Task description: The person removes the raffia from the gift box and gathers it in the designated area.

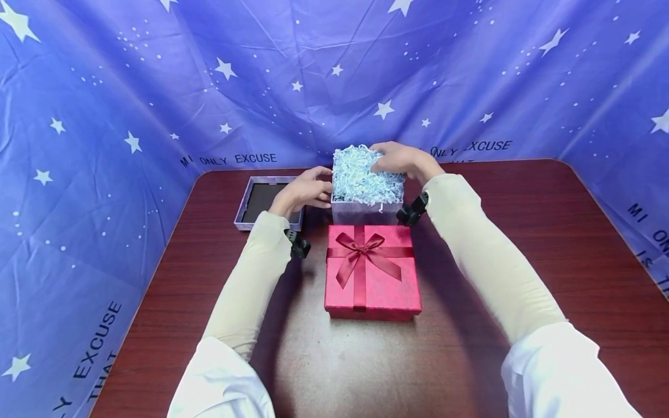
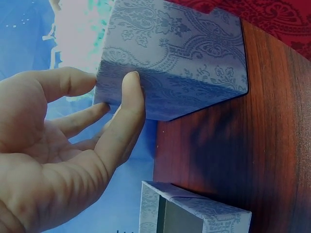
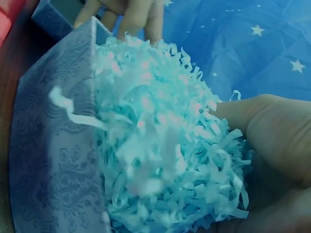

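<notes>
A grey-lilac patterned box (image 1: 366, 213), heaped with pale blue shredded paper (image 1: 360, 177), stands at the back of the table. My right hand (image 1: 399, 159) is at the heap's right side, thumb and fingers sunk into the shreds around a clump; the fingertips are hidden. At the box's left wall, my left hand (image 1: 305, 191) has its fingers loosely bent, some of them against the wall and upper edge. In the left wrist view these fingers (image 2: 131, 92) do not wrap around the box. A loose paper strip (image 3: 73, 114) hangs over the front rim.
Directly in front stands a red gift box (image 1: 376, 290) with a ribbon bow. A shallow patterned lid (image 1: 243, 212) with a dark inside lies at the left, partly behind my left hand. A blue star-printed cloth (image 1: 313, 69) hangs behind the dark wooden table (image 1: 522, 232).
</notes>
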A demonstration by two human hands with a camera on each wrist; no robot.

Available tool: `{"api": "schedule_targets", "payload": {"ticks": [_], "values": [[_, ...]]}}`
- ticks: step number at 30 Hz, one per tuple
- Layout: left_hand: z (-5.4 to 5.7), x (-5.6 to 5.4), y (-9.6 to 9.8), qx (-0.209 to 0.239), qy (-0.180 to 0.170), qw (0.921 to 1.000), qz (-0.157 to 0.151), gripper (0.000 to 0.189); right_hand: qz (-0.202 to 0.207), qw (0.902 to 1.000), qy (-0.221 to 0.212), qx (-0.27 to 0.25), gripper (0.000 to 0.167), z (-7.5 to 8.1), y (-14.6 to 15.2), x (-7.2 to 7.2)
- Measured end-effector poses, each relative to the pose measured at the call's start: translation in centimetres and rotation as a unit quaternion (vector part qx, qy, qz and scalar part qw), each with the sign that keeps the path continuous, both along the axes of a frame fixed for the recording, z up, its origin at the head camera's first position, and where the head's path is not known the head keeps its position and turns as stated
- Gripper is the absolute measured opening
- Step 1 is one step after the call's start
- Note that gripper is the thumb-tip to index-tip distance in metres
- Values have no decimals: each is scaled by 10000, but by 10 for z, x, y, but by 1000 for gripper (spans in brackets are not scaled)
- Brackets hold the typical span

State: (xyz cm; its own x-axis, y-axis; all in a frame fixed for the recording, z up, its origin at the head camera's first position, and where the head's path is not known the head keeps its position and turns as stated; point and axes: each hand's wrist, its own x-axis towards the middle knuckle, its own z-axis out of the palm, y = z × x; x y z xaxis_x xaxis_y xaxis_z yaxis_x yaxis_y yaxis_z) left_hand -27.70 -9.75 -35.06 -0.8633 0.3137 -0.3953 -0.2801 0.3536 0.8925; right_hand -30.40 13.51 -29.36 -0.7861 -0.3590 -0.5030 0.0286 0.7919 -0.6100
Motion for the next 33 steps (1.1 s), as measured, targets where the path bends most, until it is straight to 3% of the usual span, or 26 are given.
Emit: {"api": "schedule_targets", "payload": {"ticks": [4,19,33], "values": [[0,-1,-1,57,-61,10000,-1,54,-5,9999,128,53,73,3,8,-1],[2,-1,-3,232,-204,9995,9,55,-437,9901,122,-1325,75,11,27,1],[2,-1,-1,283,-262,9993,5,56,-657,9779,94,-1981,77,30,44,13]]}}
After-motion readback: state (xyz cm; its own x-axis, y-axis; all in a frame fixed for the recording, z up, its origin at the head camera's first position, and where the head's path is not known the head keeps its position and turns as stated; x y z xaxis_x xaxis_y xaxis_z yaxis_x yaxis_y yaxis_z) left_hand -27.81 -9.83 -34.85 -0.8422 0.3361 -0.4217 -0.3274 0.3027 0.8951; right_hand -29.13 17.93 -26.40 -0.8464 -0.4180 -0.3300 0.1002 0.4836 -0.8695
